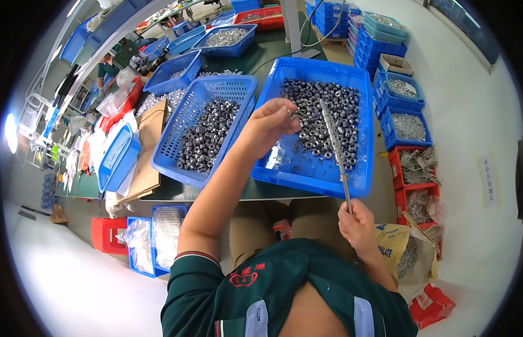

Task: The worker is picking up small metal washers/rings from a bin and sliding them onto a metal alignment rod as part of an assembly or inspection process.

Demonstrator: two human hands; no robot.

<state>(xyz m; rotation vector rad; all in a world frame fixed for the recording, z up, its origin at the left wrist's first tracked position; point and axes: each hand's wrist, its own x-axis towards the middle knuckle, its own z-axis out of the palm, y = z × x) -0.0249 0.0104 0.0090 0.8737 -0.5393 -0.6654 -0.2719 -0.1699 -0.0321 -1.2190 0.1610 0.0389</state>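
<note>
Threading nuts: right hand (357, 224) gripping rod (333, 140), upper part loaded; left hand (271, 121) pinching nut (293, 114); tray (306, 178) remains mostly full.

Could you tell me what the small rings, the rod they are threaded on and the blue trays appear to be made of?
The small rings look like metal, silvery grey with bright glints. The rod, held in the right hand, also looks like metal: thin, straight and shiny, with rings stacked along it. The blue trays seem to be moulded plastic, evenly coloured with a dull sheen. The left hand pinches one ring.
</note>
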